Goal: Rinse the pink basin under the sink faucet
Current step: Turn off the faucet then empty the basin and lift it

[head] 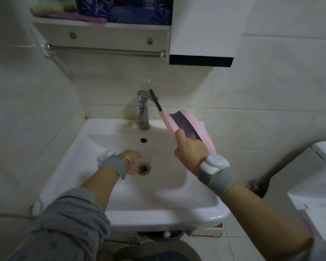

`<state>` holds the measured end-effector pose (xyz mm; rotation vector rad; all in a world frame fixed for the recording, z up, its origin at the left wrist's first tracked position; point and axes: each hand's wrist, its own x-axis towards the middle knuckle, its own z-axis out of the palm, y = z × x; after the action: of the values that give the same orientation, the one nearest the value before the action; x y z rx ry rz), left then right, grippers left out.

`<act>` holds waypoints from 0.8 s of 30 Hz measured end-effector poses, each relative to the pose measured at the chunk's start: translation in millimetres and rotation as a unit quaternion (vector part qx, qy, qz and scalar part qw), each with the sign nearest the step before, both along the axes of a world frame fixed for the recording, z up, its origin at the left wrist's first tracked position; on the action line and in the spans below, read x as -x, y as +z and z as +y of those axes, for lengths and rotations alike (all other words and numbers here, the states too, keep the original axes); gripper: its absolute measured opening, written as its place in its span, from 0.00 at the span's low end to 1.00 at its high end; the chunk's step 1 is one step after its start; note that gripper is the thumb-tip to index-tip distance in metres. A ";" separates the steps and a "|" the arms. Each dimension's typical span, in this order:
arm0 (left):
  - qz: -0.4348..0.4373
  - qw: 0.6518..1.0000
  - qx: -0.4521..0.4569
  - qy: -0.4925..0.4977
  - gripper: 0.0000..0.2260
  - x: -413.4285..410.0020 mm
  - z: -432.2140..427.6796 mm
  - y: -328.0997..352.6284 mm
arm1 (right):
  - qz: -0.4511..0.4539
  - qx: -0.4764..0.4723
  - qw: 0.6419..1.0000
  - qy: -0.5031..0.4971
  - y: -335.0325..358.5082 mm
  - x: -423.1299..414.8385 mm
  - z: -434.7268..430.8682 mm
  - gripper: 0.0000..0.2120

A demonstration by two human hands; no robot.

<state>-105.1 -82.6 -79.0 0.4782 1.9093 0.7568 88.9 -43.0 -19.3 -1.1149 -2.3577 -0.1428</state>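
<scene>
The pink basin (198, 127) is tipped on its edge over the right rim of the white sink (120, 208), its grey base band facing me and a pink handle with a dark tip reaching up toward the faucet. My right hand (191, 147) grips its near rim. The chrome faucet (143, 110) stands at the back of the sink; no water stream is visible. My left hand (132, 161) reaches down into the sink bowl, fingers at the drain (144, 168), holding nothing that I can see.
A shelf with a towel rail (105, 51) and a white cabinet (205, 34) hang above the faucet. A white toilet (320, 185) stands at the right. Tiled walls close in the left and back.
</scene>
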 end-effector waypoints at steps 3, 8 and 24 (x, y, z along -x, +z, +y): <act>0.004 1.000 -0.002 -0.009 0.21 -4.7 4.7 1.8 | 0.020 -0.006 1.000 0.014 -3.4 -0.1 2.2 0.11; 0.008 1.000 -0.006 -0.023 0.22 -13.6 9.4 6.2 | 0.048 -0.029 0.998 0.025 -7.1 -3.6 9.5 0.12; -0.064 0.997 -0.011 -0.051 0.10 -36.1 33.0 15.5 | 0.589 0.277 0.745 -0.147 -8.6 -49.2 48.5 0.13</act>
<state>-69.0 -49.6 -63.5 0.5246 1.7467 0.7259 138.1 5.4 -27.9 -1.2559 -1.0472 0.9473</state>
